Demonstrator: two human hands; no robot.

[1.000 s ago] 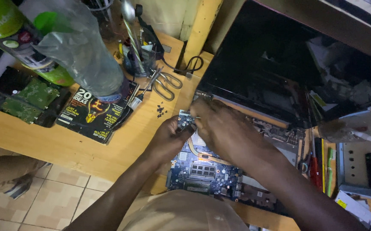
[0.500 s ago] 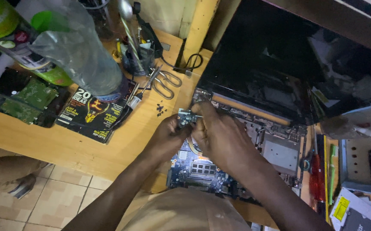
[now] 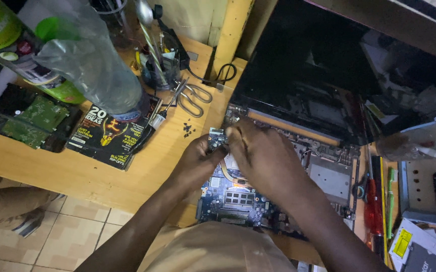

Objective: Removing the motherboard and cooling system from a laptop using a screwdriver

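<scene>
An opened laptop lies on the wooden table (image 3: 52, 166), its blue motherboard (image 3: 238, 201) exposed and its dark screen (image 3: 318, 65) tilted up behind. My left hand (image 3: 195, 163) pinches a small blue circuit board (image 3: 217, 137) at the laptop's near left corner. My right hand (image 3: 263, 156) rests over the motherboard right beside it, fingertips touching the same small board. A copper heat pipe curves out from under my right hand. What lies beneath my palms is hidden.
A few small black screws (image 3: 187, 130) lie left of the laptop. Scissors (image 3: 192, 98), a cup of tools (image 3: 160, 68), a magazine (image 3: 109, 131), a green circuit board (image 3: 31, 118) and plastic bottles (image 3: 77, 55) crowd the left. Red-handled screwdrivers (image 3: 371, 211) and boxes sit at right.
Both hands stay on the small board; they shifted slightly up and left along the laptop's edge. The view drifted a little.
</scene>
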